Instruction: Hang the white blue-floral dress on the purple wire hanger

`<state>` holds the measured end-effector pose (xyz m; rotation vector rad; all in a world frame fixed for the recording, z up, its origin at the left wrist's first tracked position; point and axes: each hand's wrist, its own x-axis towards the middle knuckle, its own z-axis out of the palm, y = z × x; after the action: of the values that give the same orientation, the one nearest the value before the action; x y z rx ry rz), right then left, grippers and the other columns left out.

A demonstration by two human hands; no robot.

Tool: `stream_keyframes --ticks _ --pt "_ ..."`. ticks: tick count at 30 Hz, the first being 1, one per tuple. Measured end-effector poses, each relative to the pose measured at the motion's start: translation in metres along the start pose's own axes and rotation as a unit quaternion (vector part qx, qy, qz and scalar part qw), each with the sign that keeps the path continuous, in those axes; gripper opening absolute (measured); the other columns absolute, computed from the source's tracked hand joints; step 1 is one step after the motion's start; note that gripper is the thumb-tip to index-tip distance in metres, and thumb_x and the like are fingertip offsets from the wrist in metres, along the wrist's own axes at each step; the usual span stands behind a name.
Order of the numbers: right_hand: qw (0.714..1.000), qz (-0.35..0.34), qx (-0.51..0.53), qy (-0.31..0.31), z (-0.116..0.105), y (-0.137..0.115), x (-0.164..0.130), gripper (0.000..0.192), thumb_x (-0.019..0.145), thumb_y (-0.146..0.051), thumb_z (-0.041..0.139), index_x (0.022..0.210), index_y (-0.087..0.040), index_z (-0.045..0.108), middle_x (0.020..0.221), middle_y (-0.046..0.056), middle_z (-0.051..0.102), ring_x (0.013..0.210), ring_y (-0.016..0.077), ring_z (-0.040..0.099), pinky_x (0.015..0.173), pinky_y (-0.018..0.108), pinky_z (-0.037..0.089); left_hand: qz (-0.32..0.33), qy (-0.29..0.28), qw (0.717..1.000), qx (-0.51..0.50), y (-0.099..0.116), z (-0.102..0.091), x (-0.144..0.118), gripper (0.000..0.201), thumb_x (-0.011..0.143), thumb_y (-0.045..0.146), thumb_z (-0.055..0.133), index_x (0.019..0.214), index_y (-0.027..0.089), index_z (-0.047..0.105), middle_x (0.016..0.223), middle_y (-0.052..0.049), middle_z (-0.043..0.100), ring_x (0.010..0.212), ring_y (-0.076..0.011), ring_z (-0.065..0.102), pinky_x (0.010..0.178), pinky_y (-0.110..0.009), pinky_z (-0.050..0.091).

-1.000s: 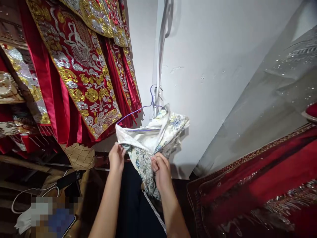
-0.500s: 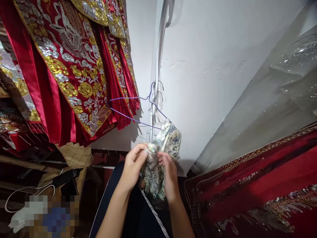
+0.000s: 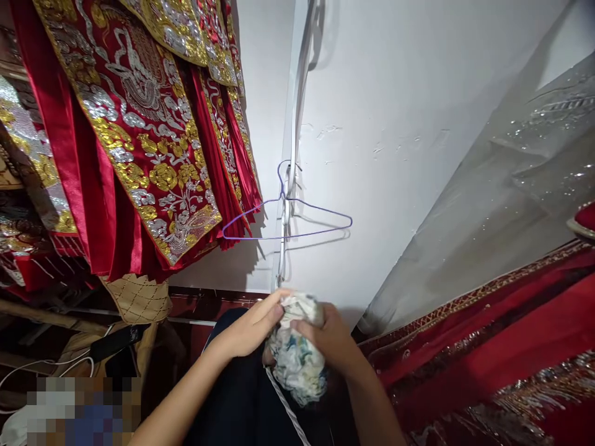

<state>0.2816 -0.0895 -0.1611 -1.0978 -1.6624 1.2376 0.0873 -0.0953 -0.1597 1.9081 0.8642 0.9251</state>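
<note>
Floral cloth garment [image 3: 300, 365] bunched between both hands, low in front of a bare purple wire hanger.

The left hand [image 3: 253, 328] grasps the bundle's upper left edge, fingers laid along its top; the right hand [image 3: 332, 337] grips the other side, thumb pressed across the front, its remaining fingers mostly hidden behind the cloth. The crumpled lower part hangs over the person's dark trousers [image 3: 232, 396]. Above, the hanger [image 3: 302, 235] hangs by its hook at a pale upright strip [image 3: 292, 111] on the white wall [image 3: 372, 93]. Left of it is a red embroidered costume [image 3: 153, 130]; at right, a translucent cover [image 3: 446, 217] slopes above red beaded fabric [image 3: 511, 347].
</note>
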Motion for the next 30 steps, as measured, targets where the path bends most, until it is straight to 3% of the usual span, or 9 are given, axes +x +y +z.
stream_keyframes --ticks 2,4,6,9,13,16,21,27,30 --pt "0.995 -0.052 -0.044 0.074 -0.021 -0.011 0.025 0.011 0.073 -0.026 0.062 0.069 -0.017 0.061 0.066 0.002 0.062 0.063 0.0178 0.057 0.057 0.027 0.045 -0.015 -0.032 0.999 0.025 -0.011 -0.009 -0.008 0.044 0.097 0.054 0.042 0.104 0.019 0.069 0.095 -0.005 0.07 0.088 -0.0227 0.063 0.083 -0.031 0.047" --pt "0.956 -0.177 -0.055 0.226 -0.038 -0.025 0.057 0.014 0.069 -0.02 0.061 0.082 -0.018 0.064 0.082 0.004 0.067 0.076 0.0199 0.06 0.068 0.028 0.047 -0.029 -0.014 0.997 0.063 -0.019 -0.019 -0.019 0.035 0.089 0.051 0.059 0.083 0.02 0.072 0.078 -0.003 0.069 0.07 -0.0208 0.062 0.068 -0.027 0.046" --pt "0.931 -0.235 -0.031 0.276 -0.048 -0.037 0.093 0.029 0.071 -0.019 0.058 0.1 -0.019 0.064 0.087 0.005 0.067 0.081 0.0205 0.06 0.073 0.03 0.047 -0.043 0.031 0.993 0.102 -0.024 -0.032 -0.03 0.025 0.085 0.045 0.065 0.075 0.022 0.072 0.071 -0.003 0.069 0.061 -0.0202 0.06 0.061 -0.026 0.042" --pt "0.962 -0.214 -0.038 0.163 -0.048 -0.037 0.141 0.032 0.074 -0.021 0.056 0.105 -0.02 0.064 0.086 0.005 0.068 0.084 0.0207 0.061 0.078 0.032 0.047 -0.085 0.064 0.983 0.152 -0.028 -0.057 -0.047 0.022 0.086 0.039 0.063 0.073 0.025 0.072 0.07 -0.005 0.07 0.061 -0.0216 0.061 0.06 -0.026 0.041" --pt "0.984 -0.147 -0.08 0.059 -0.044 -0.004 0.173 0.017 0.072 -0.02 0.05 0.08 -0.018 0.064 0.079 0.004 0.066 0.081 0.0208 0.059 0.078 0.033 0.045 -0.128 0.135 0.966 0.181 -0.035 -0.095 -0.06 0.019 0.078 0.039 0.071 0.064 0.026 0.07 0.062 -0.005 0.068 0.059 -0.0231 0.062 0.063 -0.028 0.045" --pt "0.979 -0.155 -0.121 0.061 -0.053 0.016 0.164 0.013 0.072 -0.021 0.05 0.073 -0.018 0.062 0.073 0.002 0.065 0.073 0.0193 0.055 0.068 0.029 0.041 -0.117 0.189 0.955 0.198 -0.04 -0.116 -0.054 0.011 0.072 0.036 0.074 0.069 0.025 0.071 0.087 -0.009 0.075 0.09 -0.0304 0.07 0.086 -0.034 0.05" --pt "0.976 -0.171 -0.132 0.038 -0.067 0.001 0.131 0.013 0.072 -0.019 0.05 0.073 -0.017 0.063 0.074 0.001 0.066 0.071 0.0175 0.056 0.064 0.026 0.039 -0.072 0.161 0.938 0.299 -0.035 -0.134 -0.015 0.023 0.085 0.035 0.053 0.084 0.021 0.072 0.134 -0.011 0.062 0.128 -0.0316 0.054 0.114 -0.04 0.035" --pt "0.97 -0.175 -0.154 0.062 -0.065 -0.017 0.121 0.014 0.068 -0.017 0.053 0.072 -0.016 0.066 0.071 0.002 0.066 0.072 0.0189 0.058 0.064 0.026 0.039 -0.163 0.207 0.927 0.267 -0.042 -0.151 0.022 0.018 0.073 0.03 0.063 0.058 0.02 0.062 0.072 -0.011 0.069 0.077 -0.0315 0.068 0.089 -0.044 0.05" --pt "0.973 -0.176 -0.137 0.063 -0.063 -0.014 0.119 0.015 0.068 -0.016 0.052 0.072 -0.016 0.066 0.072 0.002 0.067 0.072 0.0194 0.059 0.065 0.027 0.04 -0.108 0.201 0.941 0.248 -0.038 -0.153 0.018 0.01 0.072 0.028 0.063 0.067 0.02 0.066 0.082 -0.011 0.071 0.088 -0.0316 0.068 0.095 -0.042 0.048"
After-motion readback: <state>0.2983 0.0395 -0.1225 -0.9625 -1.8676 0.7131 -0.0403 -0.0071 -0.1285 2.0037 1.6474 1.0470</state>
